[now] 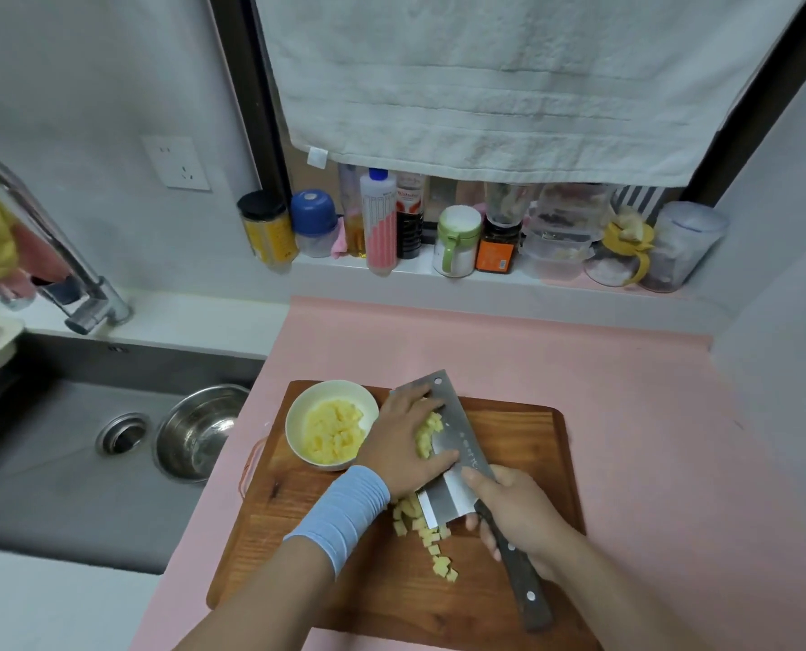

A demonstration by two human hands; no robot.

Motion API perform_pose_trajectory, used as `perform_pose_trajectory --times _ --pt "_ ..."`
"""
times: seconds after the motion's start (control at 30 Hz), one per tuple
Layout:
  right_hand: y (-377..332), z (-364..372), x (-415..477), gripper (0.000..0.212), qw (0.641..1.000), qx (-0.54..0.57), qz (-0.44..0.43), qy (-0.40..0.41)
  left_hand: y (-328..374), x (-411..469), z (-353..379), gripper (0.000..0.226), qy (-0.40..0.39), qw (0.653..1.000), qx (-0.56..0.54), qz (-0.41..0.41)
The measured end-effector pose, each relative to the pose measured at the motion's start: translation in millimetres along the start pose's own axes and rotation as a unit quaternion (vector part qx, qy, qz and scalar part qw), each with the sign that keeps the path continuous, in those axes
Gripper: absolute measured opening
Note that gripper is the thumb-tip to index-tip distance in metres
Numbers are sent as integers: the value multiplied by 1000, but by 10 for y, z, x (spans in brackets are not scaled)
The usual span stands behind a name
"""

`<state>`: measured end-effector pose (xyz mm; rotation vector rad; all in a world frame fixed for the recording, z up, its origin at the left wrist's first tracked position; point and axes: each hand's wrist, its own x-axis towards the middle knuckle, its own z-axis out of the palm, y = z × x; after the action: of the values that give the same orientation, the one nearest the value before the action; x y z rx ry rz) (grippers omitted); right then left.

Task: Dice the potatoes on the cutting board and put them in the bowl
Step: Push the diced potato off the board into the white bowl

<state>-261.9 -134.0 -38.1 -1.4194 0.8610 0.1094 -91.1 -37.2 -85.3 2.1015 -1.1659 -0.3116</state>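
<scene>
pressing dice onto cleaver, left hand fingers straight; right hand grips its handle. tilting may spill dice short of bowl, far-left corner of board.

home kitchen | steel sink | faucet | condiment jars on sill

The cutting board is grained wood with a matt finish. The cleaver has a bright, polished steel blade and a dark riveted handle. The bowl looks smooth and glossy. The sink is dull brushed metal, and the towel is rough white cloth.
</scene>
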Motion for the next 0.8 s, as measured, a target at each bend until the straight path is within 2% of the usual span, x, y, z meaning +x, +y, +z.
perform_pose_trajectory --times 0.17,0.43,0.53,0.67,0.73,0.8 --pt "-332 395 58 27 1000 -1 -20 14 -183 78 -436 63 33 999 -18 -10" --pt "-487 871 232 22 998 -38 -7 56 -679 5 -707 34 67 994 4 -90" --pt "-517 898 256 20 995 -81 -13 64 -867 -25 -783 29 47 994 16 -96" --pt "-562 910 286 20 991 -114 -18 72 -999 -82 -866 42 42 993 -19 -110" --pt "-584 921 308 21 989 -126 -18 78 -954 -86 -878 52 49 996 -39 -67" --pt "-603 944 324 21 988 -131 -15 82 -904 -87 -862 66 16 999 -26 -17"
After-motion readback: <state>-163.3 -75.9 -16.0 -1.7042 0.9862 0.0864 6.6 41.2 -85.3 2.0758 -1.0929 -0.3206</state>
